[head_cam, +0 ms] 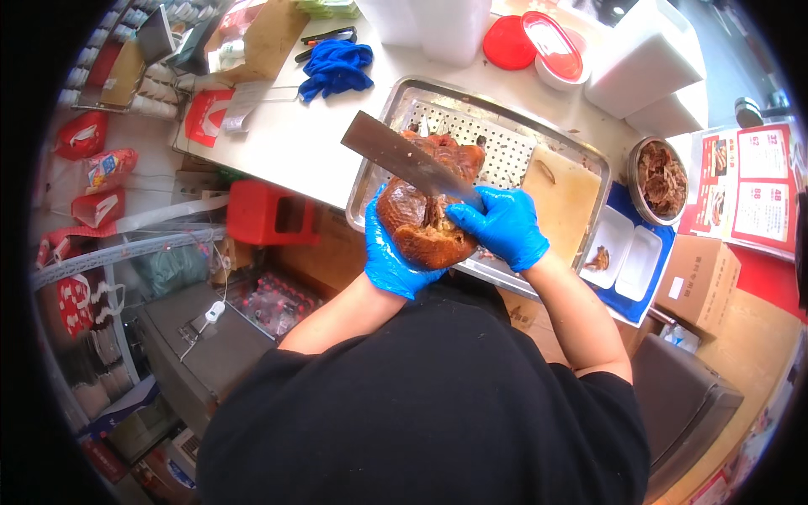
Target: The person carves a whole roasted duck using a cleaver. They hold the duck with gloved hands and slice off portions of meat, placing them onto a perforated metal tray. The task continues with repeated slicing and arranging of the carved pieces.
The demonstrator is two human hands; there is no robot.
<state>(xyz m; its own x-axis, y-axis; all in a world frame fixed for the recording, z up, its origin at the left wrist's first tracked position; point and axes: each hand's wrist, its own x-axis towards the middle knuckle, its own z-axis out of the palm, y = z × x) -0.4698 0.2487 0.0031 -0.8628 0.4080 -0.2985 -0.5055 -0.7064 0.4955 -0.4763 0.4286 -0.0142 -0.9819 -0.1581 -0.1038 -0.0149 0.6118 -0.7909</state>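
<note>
Both of my hands wear blue plastic gloves. My left hand [394,259] cups a large piece of browned cooked meat [410,218] from the left and below. A cleaver [404,154] is in my right hand [505,224], its long dark blade pointing to the upper left across the meat. The right thumb reaches over to the torn flesh on top. Behind the blade, another browned piece [457,154] lies on a perforated metal tray insert [508,151]. A pale cutting board [562,196] rests at the right inside the metal tray [410,85].
Right of the tray stand a metal bowl of meat pieces [633,183] and white dishes [639,265] on a blue tray. A blue cloth [334,66], red-lidded tubs [552,47] and tall white containers [644,57] are at the back. A red stool [252,211] stands left below the table.
</note>
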